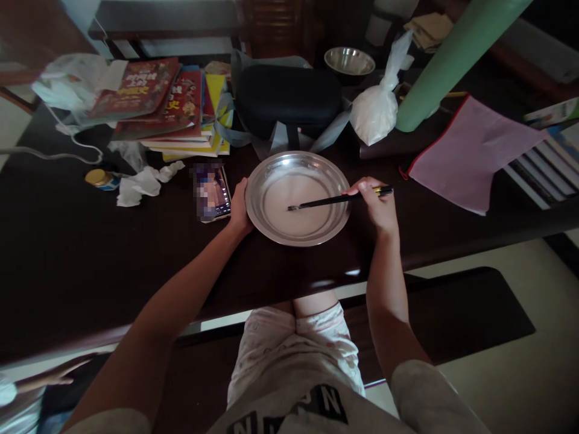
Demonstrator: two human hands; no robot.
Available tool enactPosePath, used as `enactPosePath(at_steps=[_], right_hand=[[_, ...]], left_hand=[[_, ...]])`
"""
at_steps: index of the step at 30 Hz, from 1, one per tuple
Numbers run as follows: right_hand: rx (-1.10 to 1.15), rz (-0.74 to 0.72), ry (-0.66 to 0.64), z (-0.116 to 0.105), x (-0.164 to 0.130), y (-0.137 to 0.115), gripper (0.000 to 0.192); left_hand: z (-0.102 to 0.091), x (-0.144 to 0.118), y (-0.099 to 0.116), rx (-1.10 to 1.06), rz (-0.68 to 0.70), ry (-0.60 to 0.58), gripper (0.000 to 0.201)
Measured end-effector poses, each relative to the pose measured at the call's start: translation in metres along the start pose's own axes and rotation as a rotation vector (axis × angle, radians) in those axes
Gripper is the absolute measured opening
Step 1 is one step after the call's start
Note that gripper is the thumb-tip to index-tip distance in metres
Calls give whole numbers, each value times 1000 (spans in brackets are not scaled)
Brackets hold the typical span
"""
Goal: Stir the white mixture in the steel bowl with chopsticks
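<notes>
At the lower left, below the table, another person's hand shows beside something dark. On the table's far left lies a crumpled plastic bag, with a pale cable curving below it. Next come a small jar with a gold-coloured lid, crumpled tissues beside it, and a stack of books behind. A lit phone lies right against the space of the left hand, crowding it on the outer side. That hand rests on the left side of the metal basin, its fingers along the outer wall; I cannot tell how firmly they close. The basin sits on the table in front of the person, with pale contents inside. Behind it, a black case and loose grey straps block the far side. The right hand pinches a black brush, its dark tip over the middle of the basin. Farther back is a second metal bowl; then a knotted bag of white stuff, a leaning green tube, a pink pouch and more books.
</notes>
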State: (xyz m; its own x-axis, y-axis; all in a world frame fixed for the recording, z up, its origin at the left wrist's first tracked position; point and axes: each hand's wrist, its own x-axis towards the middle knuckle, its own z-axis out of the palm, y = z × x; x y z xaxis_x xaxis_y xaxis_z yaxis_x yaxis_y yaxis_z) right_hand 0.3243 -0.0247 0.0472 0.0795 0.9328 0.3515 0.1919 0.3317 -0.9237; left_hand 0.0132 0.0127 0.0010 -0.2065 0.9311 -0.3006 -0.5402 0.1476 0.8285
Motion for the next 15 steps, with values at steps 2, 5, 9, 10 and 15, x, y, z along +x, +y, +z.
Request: enactPosePath(at_steps=[2,5,9,10,15], right_hand=[[-4,-3,54,-1,0,0,54],[-1,19,91,-2,-1,0,54],[7,16,-9,-1,-1,0,55],[6,10,-7,-1,-1,0,54],[26,4,86,-3,-1,1,51]], left_hand=[[1,0,0,-2,-6,-4,29],[2,0,-1,-10,-12,-3,29],[3,0,-1,-3,-27,-13,30],[3,-1,-1,-1,-32,-14,30],[3,-2,-1,-1,-17,9,30]])
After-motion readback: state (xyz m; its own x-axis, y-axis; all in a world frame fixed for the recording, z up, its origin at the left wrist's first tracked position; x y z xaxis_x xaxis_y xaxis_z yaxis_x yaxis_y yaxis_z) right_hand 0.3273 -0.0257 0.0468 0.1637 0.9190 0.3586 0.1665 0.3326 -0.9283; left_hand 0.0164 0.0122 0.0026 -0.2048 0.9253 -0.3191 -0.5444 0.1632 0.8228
